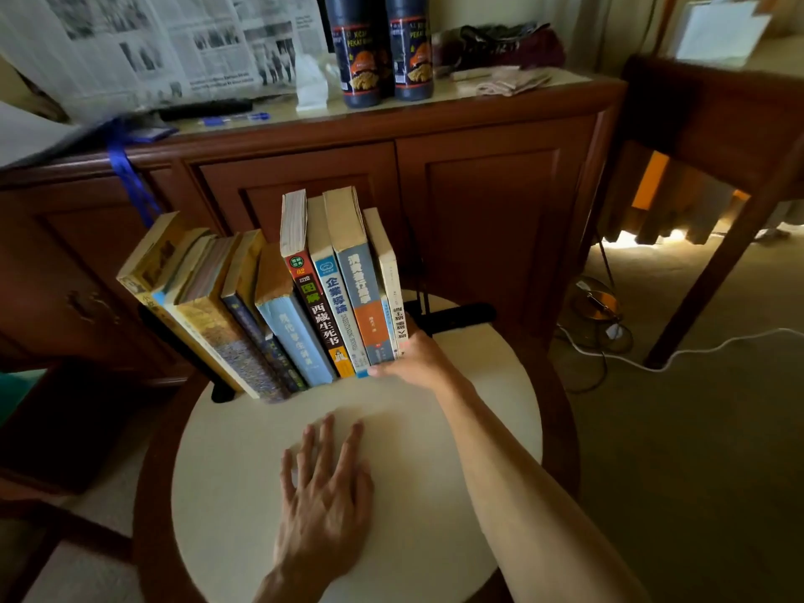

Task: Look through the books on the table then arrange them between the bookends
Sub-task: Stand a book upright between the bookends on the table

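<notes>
On the round cream surface point(457, 428), a row of 9 paperback books point(304, 306) stands spine-out, leaning toward the left. Under the row's left end a black bookend point(182, 341) shows, and another black bookend point(457, 317) lies just beyond the row's right end. At that end, the right hand point(413, 356) grips the thin white book point(391, 289), thumb across the spines' lower edge. The left hand point(324, 485) rests flat on the surface, fingers spread and straight, holding nothing. Behind stands a wooden cabinet point(478, 189) carrying 2 dark bottles point(383, 50) and a newspaper point(165, 41).
</notes>
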A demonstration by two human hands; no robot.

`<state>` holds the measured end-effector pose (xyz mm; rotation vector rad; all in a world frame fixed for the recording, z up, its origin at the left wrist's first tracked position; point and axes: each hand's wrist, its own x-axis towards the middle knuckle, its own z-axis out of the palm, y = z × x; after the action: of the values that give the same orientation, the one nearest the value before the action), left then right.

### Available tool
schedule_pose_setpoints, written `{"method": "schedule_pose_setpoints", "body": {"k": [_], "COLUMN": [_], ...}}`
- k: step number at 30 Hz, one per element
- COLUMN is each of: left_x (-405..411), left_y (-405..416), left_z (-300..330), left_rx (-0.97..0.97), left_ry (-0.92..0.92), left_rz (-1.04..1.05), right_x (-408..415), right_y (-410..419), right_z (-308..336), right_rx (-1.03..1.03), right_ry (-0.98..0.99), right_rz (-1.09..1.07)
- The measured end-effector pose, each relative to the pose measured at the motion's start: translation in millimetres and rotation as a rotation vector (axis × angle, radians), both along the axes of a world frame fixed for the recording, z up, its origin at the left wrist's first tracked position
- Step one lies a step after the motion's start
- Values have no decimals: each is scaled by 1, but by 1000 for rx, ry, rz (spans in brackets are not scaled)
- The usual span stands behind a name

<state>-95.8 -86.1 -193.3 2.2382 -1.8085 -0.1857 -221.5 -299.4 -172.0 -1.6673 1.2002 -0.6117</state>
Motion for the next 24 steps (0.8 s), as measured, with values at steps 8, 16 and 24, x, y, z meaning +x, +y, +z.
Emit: {"method": "schedule_pose_setpoints", "body": {"k": [8,16,24], "left_x": [3,13,-16], "left_y": [1,-38,-130], "left_z": [3,52,193], "left_rx": [11,-136,-585], "left_ry": [0,-18,-350], "left_rz": [-32,-181,-431], "right_x": [1,-14,-12], "right_y": [29,44,31], "right_z": [-11,-22,-16], "right_rx": [-174,-124,-143], "right_ry": [-73,-144,-40], "right_rz": [-241,-269,-222]}}
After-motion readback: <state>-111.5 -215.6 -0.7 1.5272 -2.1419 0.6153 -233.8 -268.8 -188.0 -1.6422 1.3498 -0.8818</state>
